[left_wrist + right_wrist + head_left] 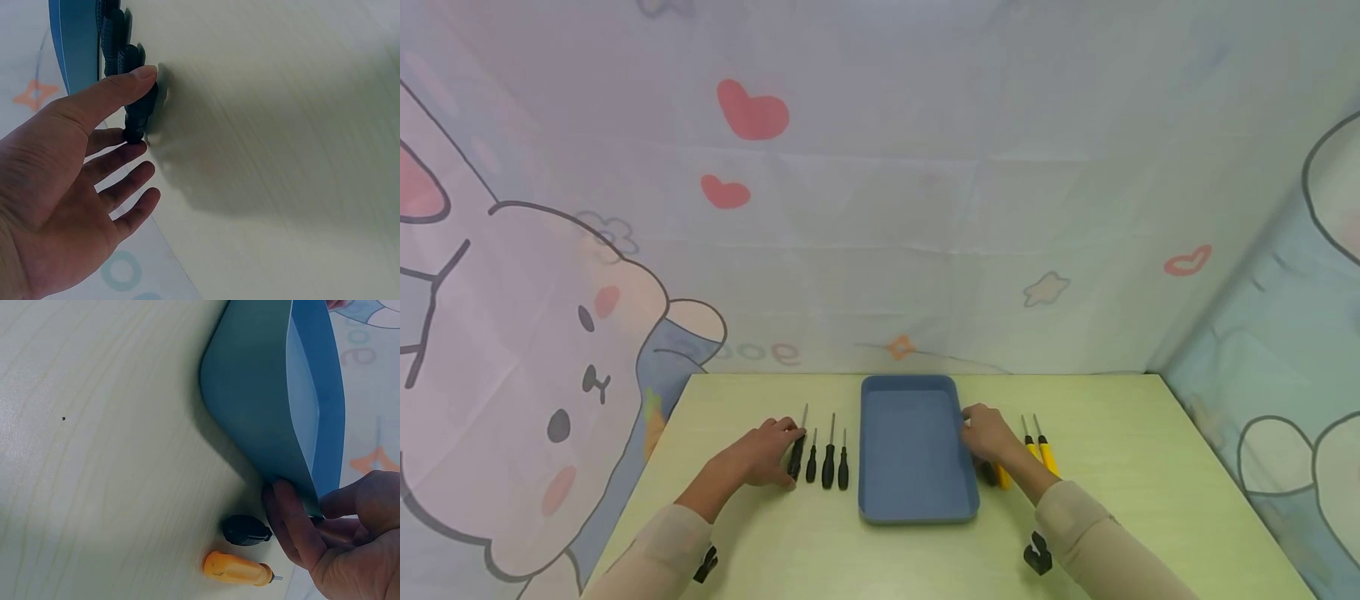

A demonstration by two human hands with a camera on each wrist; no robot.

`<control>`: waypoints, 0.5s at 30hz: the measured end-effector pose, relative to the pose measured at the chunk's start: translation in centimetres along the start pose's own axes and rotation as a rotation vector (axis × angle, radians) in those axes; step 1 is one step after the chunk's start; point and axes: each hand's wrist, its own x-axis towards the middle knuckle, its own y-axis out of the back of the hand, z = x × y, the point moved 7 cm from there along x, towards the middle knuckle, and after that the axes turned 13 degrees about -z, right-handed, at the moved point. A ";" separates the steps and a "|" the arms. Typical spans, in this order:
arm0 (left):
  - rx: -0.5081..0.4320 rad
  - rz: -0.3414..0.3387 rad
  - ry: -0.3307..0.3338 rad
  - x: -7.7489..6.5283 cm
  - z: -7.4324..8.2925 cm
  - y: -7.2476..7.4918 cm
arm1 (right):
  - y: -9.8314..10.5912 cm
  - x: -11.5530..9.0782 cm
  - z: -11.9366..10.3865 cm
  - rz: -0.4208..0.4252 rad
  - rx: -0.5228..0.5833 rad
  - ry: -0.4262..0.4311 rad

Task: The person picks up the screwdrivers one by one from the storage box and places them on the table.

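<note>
My left hand [766,454] pinches the handle of the leftmost black screwdriver [796,458], which lies on the table with its shaft pointing away. In the left wrist view the thumb lies along the dark handle [142,106], the index finger is behind it, and the other fingers are spread. A blue-grey rectangular tray [917,454] stands in the middle. At its right side, my right hand [991,435] grips the rim. The right wrist view has the thumb on the inner side and fingers against the tray's outer wall [250,387].
Several more black screwdrivers [828,467] lie between the left hand and the tray. Below the right hand are a black handle [988,473] and a yellow handle [1003,477]. Two yellow-handled screwdrivers [1047,454] lie farther right. A printed cloth [880,275] hangs behind the table.
</note>
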 end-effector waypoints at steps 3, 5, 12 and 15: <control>-0.011 -0.008 0.004 0.0 0.0 0.0 | -0.1 0.1 0.0 -0.003 0.001 -0.003; -0.015 -0.008 0.002 -0.1 0.0 -0.1 | -0.1 0.1 0.0 -0.003 0.004 -0.001; -0.006 -0.005 0.014 -0.1 -0.2 -0.1 | -0.2 0.0 -0.2 0.007 -0.007 0.008; -0.013 -0.004 0.012 -0.2 -0.2 0.0 | -0.1 0.1 -0.2 0.007 -0.015 0.005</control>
